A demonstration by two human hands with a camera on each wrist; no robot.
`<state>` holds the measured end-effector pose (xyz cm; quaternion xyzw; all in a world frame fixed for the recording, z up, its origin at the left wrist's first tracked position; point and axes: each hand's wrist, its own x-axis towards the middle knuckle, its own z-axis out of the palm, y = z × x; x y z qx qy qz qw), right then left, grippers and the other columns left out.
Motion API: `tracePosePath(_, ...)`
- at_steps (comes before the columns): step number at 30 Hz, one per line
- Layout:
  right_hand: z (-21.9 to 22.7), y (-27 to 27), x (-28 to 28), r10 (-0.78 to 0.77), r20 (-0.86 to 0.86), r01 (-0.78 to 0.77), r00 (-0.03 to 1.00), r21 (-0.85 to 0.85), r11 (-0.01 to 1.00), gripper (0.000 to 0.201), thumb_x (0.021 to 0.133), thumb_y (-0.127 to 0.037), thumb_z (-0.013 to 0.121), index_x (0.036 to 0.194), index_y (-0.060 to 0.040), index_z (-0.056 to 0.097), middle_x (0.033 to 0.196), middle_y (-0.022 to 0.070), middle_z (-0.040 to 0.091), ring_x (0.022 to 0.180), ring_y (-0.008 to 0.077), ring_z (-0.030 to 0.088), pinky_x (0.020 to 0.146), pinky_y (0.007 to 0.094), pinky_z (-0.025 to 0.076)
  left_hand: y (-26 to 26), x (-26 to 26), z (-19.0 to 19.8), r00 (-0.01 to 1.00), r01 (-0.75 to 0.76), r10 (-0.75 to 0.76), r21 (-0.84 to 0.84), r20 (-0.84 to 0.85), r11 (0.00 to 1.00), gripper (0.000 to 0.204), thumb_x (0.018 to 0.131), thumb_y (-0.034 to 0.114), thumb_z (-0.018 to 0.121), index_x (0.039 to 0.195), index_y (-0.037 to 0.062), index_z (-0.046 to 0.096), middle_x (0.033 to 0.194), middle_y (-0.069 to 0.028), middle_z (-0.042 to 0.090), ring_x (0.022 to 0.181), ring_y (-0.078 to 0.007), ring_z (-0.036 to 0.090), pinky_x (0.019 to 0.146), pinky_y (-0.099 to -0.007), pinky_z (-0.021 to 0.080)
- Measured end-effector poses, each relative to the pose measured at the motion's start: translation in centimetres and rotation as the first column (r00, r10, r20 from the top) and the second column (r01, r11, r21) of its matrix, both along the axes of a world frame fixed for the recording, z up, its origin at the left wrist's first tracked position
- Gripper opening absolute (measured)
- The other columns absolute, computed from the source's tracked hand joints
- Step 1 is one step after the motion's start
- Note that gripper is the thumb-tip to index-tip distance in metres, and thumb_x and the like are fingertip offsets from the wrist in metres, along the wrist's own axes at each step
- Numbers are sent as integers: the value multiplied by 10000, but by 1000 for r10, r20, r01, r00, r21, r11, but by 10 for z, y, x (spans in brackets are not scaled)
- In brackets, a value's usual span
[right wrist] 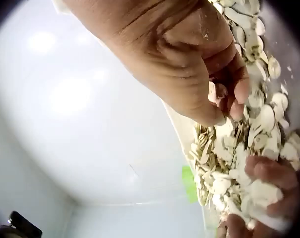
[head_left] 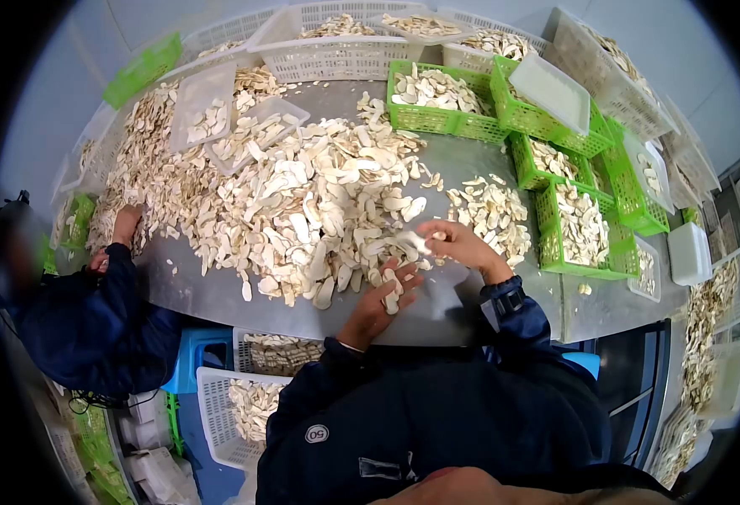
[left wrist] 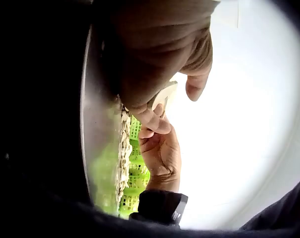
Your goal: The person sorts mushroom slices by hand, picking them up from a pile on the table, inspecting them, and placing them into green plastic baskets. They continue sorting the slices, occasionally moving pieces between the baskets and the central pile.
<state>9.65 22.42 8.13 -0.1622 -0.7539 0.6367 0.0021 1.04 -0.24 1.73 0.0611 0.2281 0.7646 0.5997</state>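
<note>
Metal tabletop [head_left: 206, 290], main heap of mushroom slices [head_left: 303, 189] centre-left. Your left hand [head_left: 373, 310], lower centre, grasps a pale slice [head_left: 391, 296], long axis roughly up-down in frame. Your right hand [head_left: 467, 247], just upper right of it, pinches a second slice [right wrist: 212, 92]; it's nearer the smaller heap [head_left: 489, 220], right of centre.

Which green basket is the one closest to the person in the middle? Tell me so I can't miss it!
Find the big metal table, then the green baskets on its right side. The one you want is full of pale slices, to the right of the person's right hand. It's nearest the table's front edge, and no tray covers it.
</note>
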Motion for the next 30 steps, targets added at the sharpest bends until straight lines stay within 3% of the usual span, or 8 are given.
tracePosePath(3,5,-3,0,96,23,-94,995,-71,993,277,907,-180,653,1150,-49,625,841,-44,603,722,41,531,640,224,457,-1,0,-2,1000,11,-12,-31,-27,999,434,970,155,522,1382,125,387,1285,-106,552,1163,-234,554,815,-313,480)
tracePosePath(11,-4,45,31,-397,-263,456,879,222,862,208,954,-200,591,992,-14,676,843,2,654,742,57,560,666,221,454,-3,-3,-18,998,32,-30,32,-58,999,349,970,136,521,1313,105,469,1007,-71,544,795,-127,519,636,-261,464)
tracePosePath(15,34,55,37,-948,-304,492,89,-814,308,222,999,-271,472,1022,-75,573,829,22,612,733,112,564,633,219,430,-4,-1,-13,1000,21,-21,17,-11,1000,321,968,127,523,1286,97,497,992,-75,549,776,-119,515,605,-243,444)
tracePosePath(17,-9,85,43,-866,-426,373,264,-783,498,267,986,-286,474,1095,-63,572,844,25,625,734,110,564,618,233,440,-3,-2,-13,999,37,-37,17,2,999,323,970,121,512,1291,92,484,980,-70,539,752,-109,497,579,-228,420)
tracePosePath(19,-12,65,12,-741,-303,686,600,-283,671,314,947,-266,532,1167,-46,569,859,38,637,761,114,577,615,271,471,-2,-5,-15,998,67,-67,14,14,998,336,975,113,491,1307,87,447,962,-58,519,720,-93,466,553,-214,385)
tracePosePath(21,-9,37,-18,-399,-226,458,889,413,787,378,883,-206,604,1228,-57,561,885,91,651,793,181,618,669,339,508,-2,-5,-12,997,75,-75,12,22,997,339,974,109,492,1310,90,448,954,-52,523,688,-79,451,521,-201,356)
tracePosePath(26,-39,32,-61,25,-287,249,958,870,425,368,792,-121,640,1151,-48,609,868,162,634,774,381,612,735,432,503,-7,-5,-6,997,71,-74,86,36,994,303,963,124,521,1264,88,513,956,-70,542,674,-76,435,507,-182,333)
tracePosePath(30,-27,39,-45,18,-63,44,998,844,535,218,782,-119,654,986,-44,669,720,148,604,711,348,602,654,413,475,-7,-6,-7,997,70,-71,105,9,992,307,963,125,518,1267,95,503,980,-71,542,674,-69,430,514,-176,328)
